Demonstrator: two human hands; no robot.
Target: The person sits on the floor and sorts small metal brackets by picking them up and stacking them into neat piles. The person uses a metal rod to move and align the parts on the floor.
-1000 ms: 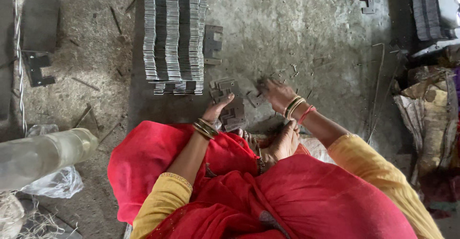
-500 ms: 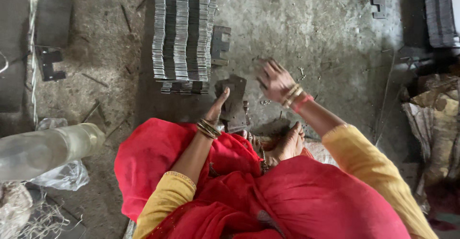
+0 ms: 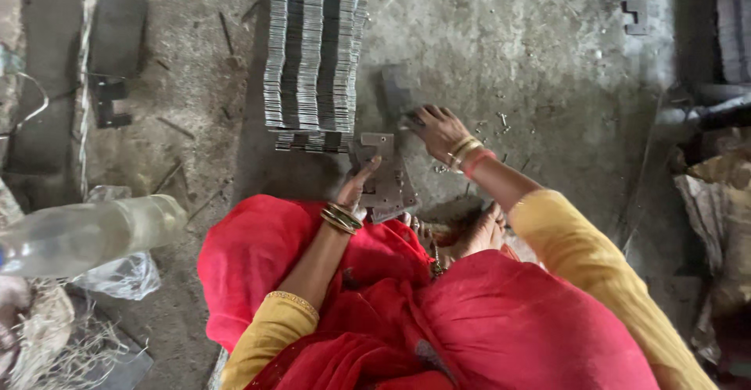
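Head view: left hand (image 3: 361,185) clamped, thumb over edge, on a small stack of flat plates (image 3: 385,177) just below the long row (image 3: 314,53) of stamped plates. Right hand (image 3: 436,128) right of that row, fingers bent onto a lone dark plate (image 3: 396,91) lying lengthwise away from the body; full grip impossible to tell. Right hand nearer that plate; bottle (image 3: 86,233) well left.

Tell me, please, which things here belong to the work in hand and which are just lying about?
In use: left hand holding metal plates; right hand touching a plate; plate rows.
Lying about: plastic bottle; plastic bag; bracket; straw.
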